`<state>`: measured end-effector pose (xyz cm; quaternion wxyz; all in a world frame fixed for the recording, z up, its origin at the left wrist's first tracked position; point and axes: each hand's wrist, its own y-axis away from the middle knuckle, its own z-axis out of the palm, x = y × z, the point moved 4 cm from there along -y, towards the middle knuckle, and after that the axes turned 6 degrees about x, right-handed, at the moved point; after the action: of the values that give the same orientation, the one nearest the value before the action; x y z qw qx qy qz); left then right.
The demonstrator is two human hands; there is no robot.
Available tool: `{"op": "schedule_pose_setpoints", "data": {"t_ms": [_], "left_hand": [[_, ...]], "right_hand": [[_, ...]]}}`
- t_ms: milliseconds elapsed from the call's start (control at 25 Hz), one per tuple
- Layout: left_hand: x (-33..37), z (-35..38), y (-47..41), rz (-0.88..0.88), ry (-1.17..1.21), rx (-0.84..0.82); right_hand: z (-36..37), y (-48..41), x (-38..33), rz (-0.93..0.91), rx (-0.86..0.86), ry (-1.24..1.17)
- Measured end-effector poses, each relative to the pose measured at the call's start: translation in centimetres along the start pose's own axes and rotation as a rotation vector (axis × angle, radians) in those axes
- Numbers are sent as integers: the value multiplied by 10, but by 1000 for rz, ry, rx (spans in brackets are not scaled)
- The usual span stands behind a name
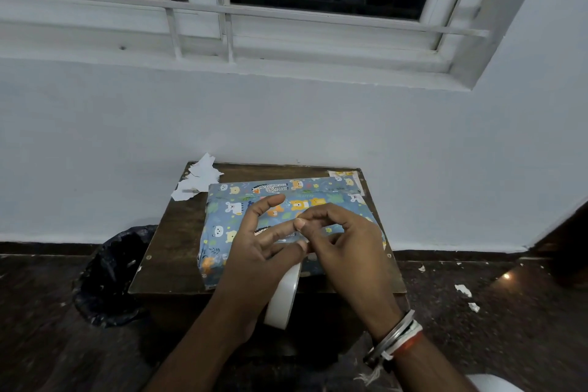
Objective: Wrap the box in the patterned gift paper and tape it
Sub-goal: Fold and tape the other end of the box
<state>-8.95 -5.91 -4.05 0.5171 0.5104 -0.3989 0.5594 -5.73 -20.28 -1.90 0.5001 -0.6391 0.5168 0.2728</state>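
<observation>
Wrapped box [229,219]: covered in blue gift paper with an animal print. It lies flat on a small dark wooden table [173,251] against the white wall, with a paper seam running along its far top edge.

Left hand [254,248]: over the near half of the box, forefinger raised. It holds a white tape roll [282,296], which hangs on edge under the palm and past the table's near edge. The fingers gripping the roll are hidden.

Right hand [345,242]: just beside the left and touching it. Fingers curled, thumb and forefinger closed together at the left hand's middle fingertip. Cannot tell whether a tape end sits in that pinch. Bangles and threads on the wrist.

Surroundings: torn white paper scraps [199,180] at the table's far left corner. A patterned offcut [342,173] at the far right corner. A black bag [109,277] on the floor to the left. Small white bits [463,290] on the floor to the right.
</observation>
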Motion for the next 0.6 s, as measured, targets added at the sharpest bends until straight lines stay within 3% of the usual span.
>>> {"op": "schedule_pose_setpoints", "data": {"t_ms": [240,400,600], "left_hand": [[-6,-6,-3,-77,-29,22],[1,-8,-2,-67,-19,4],[1,-6,-4,-86,19,-4]], "right_hand": [[-33,-14,13,12,150,314],[-88,-22,58,207,-9,715],[-88,-12,85,285,-172,581]]}}
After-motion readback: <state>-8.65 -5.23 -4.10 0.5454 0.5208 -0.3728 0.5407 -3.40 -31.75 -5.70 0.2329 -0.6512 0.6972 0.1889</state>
